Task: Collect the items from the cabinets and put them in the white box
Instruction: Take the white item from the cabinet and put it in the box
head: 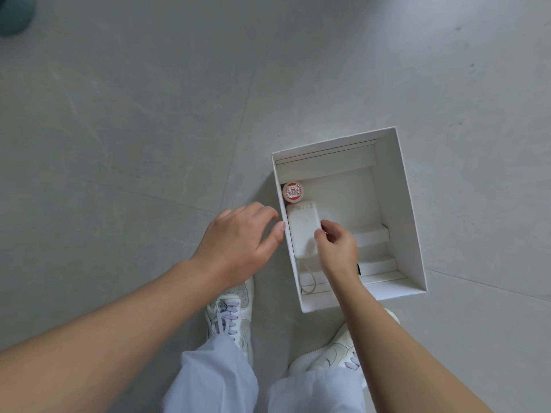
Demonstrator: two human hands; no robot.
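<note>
The white box (pixel 408 204) stands open on the grey floor to the right of centre. Inside, against its left wall, lies a white power bank (pixel 302 228) with a short white cord loop (pixel 310 278) trailing toward me. A small round container with a red-and-white lid (pixel 293 192) sits just beyond it in the far left corner. My right hand (pixel 337 245) reaches into the box, fingertips pinching the power bank's right edge. My left hand (pixel 241 234) hovers outside the box's left wall, fingers spread, holding nothing.
White cardboard flaps (pixel 372 236) line the box's bottom on the right. My two white sneakers (pixel 231 314) stand on the tiled floor just in front of the box. A dark teal object (pixel 13 13) shows in the top left corner.
</note>
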